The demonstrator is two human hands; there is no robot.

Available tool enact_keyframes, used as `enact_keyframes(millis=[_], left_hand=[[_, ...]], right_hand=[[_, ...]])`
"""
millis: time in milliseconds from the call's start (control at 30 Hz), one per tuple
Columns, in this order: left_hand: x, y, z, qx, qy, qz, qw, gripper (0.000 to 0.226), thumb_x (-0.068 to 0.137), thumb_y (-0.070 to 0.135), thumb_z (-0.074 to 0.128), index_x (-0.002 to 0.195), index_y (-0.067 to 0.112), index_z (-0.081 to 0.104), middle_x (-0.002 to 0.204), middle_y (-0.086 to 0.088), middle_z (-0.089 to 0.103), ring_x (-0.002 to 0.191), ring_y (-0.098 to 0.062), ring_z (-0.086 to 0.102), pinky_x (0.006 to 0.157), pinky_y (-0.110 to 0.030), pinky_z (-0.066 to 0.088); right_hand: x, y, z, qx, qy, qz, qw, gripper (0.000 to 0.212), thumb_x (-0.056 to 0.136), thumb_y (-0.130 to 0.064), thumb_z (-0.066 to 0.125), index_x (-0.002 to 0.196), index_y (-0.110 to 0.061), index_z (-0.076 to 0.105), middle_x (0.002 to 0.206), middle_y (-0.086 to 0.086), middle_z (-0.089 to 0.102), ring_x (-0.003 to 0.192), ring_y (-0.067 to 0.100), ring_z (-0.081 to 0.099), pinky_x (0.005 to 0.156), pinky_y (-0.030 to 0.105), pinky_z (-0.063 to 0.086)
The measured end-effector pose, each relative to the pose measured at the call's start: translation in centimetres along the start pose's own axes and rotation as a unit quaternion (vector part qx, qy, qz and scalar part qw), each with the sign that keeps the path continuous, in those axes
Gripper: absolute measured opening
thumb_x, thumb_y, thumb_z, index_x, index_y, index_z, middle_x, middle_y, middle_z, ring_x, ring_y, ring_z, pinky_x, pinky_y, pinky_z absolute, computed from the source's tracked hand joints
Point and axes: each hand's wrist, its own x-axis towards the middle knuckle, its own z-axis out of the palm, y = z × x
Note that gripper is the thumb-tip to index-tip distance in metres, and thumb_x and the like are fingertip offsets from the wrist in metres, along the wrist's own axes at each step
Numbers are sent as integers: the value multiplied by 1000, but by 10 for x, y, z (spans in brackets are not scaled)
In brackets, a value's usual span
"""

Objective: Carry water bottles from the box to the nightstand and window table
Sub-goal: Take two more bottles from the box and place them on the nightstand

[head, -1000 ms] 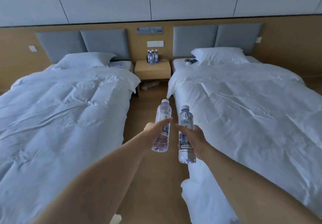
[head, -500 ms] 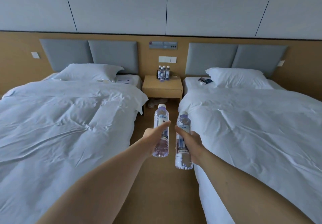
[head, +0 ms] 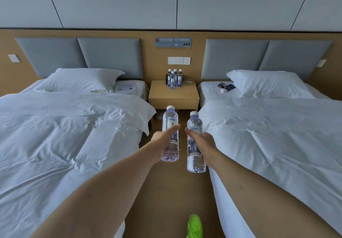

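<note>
My left hand [head: 162, 143] grips a clear water bottle [head: 170, 121] with a white cap, held upright in front of me. My right hand [head: 204, 144] grips a second, similar bottle [head: 194, 125] just to its right. Both arms stretch forward over the aisle between two beds. Straight ahead stands the wooden nightstand [head: 174, 97], and several water bottles [head: 174, 77] stand in a cluster at the back of its top. The box is out of view.
A white bed [head: 64, 130] lies on the left and another bed [head: 273, 130] on the right, leaving a narrow wooden-floor aisle [head: 172, 191]. Small dark items [head: 226, 87] lie on the right bed near its pillow. A green shoe [head: 194, 226] shows at the bottom.
I have walked forward down the aisle; the nightstand is nearer and larger. Both hands keep their bottles held out ahead. A green shoe has come into view at the bottom.
</note>
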Motion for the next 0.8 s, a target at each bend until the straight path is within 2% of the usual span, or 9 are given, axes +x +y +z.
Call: enact_keyframes(millis=[133, 267, 433, 600, 700, 800], left_hand=[[81, 39, 19, -19, 28, -9, 999, 66, 77, 60, 80, 121, 16, 57, 92, -11, 75, 66, -22, 76, 67, -35, 61], [145, 91, 36, -27, 31, -49, 998, 64, 77, 59, 80, 119, 18, 57, 98, -12, 76, 78, -23, 76, 66, -34, 59], [218, 147, 58, -41, 29, -29, 998, 63, 77, 58, 81, 119, 18, 58, 100, -16, 76, 77, -27, 77, 73, -38, 63], [299, 188, 63, -49, 40, -31, 998, 49, 78, 52, 83, 106, 20, 59, 96, -12, 75, 72, -22, 77, 57, -30, 59], [359, 209, 61, -31, 47, -29, 998, 47, 78, 49, 82, 106, 17, 62, 91, -11, 75, 72, -21, 75, 60, -30, 57], [422, 238, 55, -52, 33, -27, 998, 43, 81, 44, 79, 107, 15, 62, 92, -12, 74, 73, -23, 74, 57, -29, 56]], right_hand=[[96, -20, -4, -2, -30, 16, 999, 44, 78, -56, 77, 100, -19, 69, 78, 6, 78, 67, 23, 77, 62, 32, 59], [179, -53, -14, -27, -33, 41, 998, 43, 79, -56, 76, 100, -20, 65, 83, 8, 76, 67, 22, 75, 60, 30, 56], [276, -97, -21, -26, -50, 58, 997, 46, 77, -53, 80, 100, -15, 70, 80, 9, 78, 64, 24, 76, 58, 30, 57], [358, -117, -12, -16, -54, 76, 996, 45, 75, -44, 83, 102, -11, 71, 78, 11, 78, 64, 27, 76, 59, 32, 59], [411, -126, -4, -22, -41, 83, 995, 41, 74, -41, 85, 98, -11, 71, 75, 11, 77, 61, 27, 74, 61, 34, 61], [466, -142, 7, -1, -27, 86, 996, 35, 77, -35, 82, 98, -11, 69, 68, 10, 74, 53, 25, 70, 53, 31, 58]])
